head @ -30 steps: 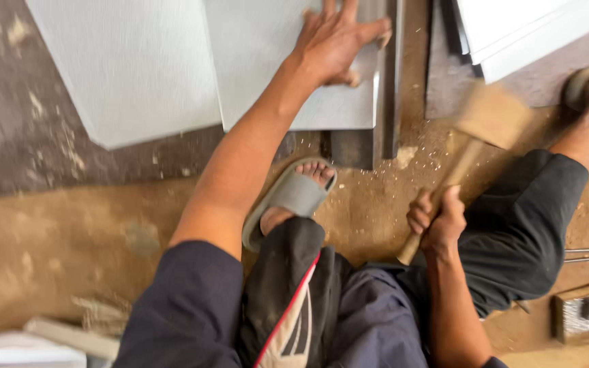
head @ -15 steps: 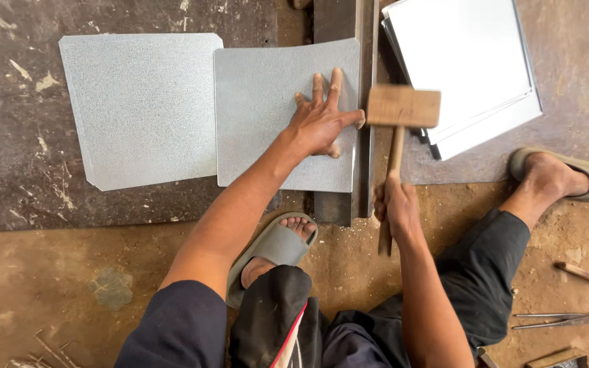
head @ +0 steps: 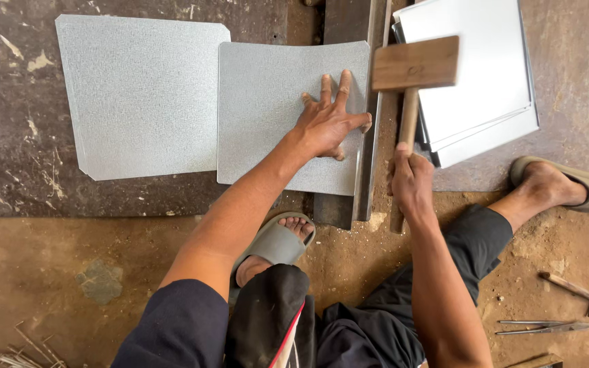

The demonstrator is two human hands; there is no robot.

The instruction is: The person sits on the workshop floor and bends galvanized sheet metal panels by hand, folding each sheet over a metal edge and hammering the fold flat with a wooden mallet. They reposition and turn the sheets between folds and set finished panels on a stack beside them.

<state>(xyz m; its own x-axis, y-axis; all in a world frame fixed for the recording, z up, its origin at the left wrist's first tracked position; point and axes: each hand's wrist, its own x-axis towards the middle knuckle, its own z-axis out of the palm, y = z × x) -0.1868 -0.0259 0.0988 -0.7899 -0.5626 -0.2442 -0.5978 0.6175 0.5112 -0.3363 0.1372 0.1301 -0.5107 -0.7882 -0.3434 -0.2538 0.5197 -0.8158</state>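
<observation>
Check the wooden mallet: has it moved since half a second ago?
Yes. The mallet head now sits further over the stack of sheets, to the right of the steel rail, held in the right hand.

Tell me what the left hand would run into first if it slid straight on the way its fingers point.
The left hand lies flat on the curved metal sheet, fingers pointing away. Ahead lies only more sheet, then its far edge and the dark floor plate; the way looks free.

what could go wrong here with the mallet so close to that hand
The wooden mallet held in the right hand hangs just beside the left hand, whose fingertips lie near the steel rail; a stray blow might hit them. The metal sheet bows upward, so it could spring or slide under a strike. Its bare edges may cut the palm.
</observation>
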